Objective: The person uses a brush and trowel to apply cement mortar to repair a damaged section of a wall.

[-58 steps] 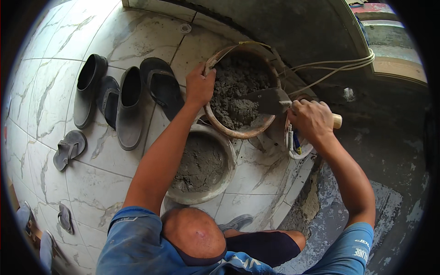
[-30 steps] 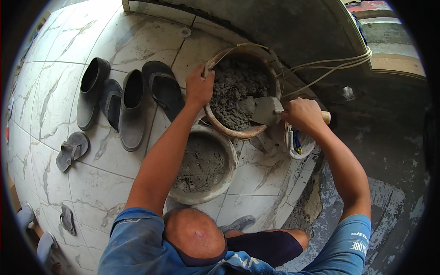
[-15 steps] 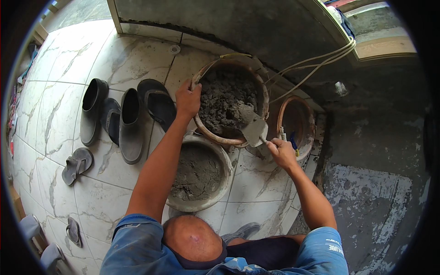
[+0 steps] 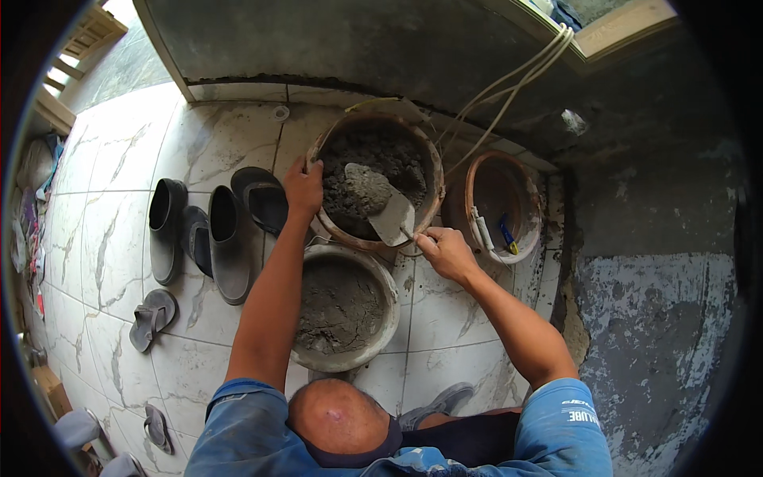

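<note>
My left hand point(image 4: 304, 187) is closed on the left rim of a bucket point(image 4: 435, 193) of lumpy grey mortar point(image 4: 381, 151). Closed around the handle of a trowel point(image 4: 392, 219), my right hand point(image 4: 445, 250) is at the bucket's lower right. The trowel's blade carries mortar and lies inside the bucket. Just below sits a paler bucket point(image 4: 385, 310) with smoother mortar in it. To the right of my right hand stands a third bucket point(image 4: 515, 183), with a yellow and blue tool point(image 4: 507, 234) inside.
Shoes point(image 4: 165, 230) and sandals point(image 4: 151, 318) lie on the tiled floor point(image 4: 111, 278) to the left. Pale cords point(image 4: 517, 87) hang from a ledge point(image 4: 620, 32) beside the grey wall point(image 4: 238, 40). Bags and clutter point(image 4: 40, 183) line the far left.
The trowel and my right hand have moved left and inward, turning the blade, now loaded with mortar, farther into the bucket. The view has shifted, revealing the third bucket.
</note>
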A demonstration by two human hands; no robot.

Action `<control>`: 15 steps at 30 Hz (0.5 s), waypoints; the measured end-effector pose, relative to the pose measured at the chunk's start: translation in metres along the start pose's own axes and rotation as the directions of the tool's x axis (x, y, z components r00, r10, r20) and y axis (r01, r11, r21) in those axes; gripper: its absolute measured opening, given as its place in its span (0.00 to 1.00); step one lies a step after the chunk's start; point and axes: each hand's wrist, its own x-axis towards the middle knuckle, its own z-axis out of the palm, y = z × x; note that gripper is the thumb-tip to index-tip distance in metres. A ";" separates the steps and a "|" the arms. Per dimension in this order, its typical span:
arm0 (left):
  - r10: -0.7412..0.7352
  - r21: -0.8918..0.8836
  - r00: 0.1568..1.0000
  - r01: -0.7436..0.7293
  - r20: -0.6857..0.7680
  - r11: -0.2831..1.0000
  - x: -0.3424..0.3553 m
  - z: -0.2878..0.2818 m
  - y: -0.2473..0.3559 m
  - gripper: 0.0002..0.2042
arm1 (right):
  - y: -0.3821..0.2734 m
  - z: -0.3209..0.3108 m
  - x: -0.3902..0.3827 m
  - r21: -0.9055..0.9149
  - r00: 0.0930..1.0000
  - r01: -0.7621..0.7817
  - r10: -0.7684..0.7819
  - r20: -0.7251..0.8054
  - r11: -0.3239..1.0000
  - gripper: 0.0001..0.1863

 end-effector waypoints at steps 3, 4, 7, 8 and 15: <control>0.115 0.125 0.993 -0.114 -0.002 0.986 0.007 0.003 -0.028 0.20 | 0.010 -0.012 -0.015 0.077 1.000 0.013 -0.015 0.019 0.997 0.25; 0.085 0.191 0.996 -0.089 0.027 0.978 0.012 -0.002 -0.039 0.21 | 0.018 -0.018 -0.027 0.135 0.997 0.045 -0.053 0.059 0.990 0.25; 0.135 0.249 0.990 -0.139 0.034 0.958 0.031 -0.031 -0.054 0.23 | 0.030 -0.043 -0.077 0.157 0.997 -0.034 0.023 0.073 0.987 0.24; 0.010 0.247 0.995 -0.035 0.104 0.968 0.027 -0.026 -0.044 0.23 | 0.055 -0.048 -0.103 0.151 1.000 -0.013 0.016 -0.018 0.988 0.22; 0.094 0.311 0.982 -0.141 0.163 0.940 0.038 -0.018 -0.050 0.25 | 0.184 -0.070 -0.282 0.020 0.872 -0.459 0.455 -0.182 0.888 0.21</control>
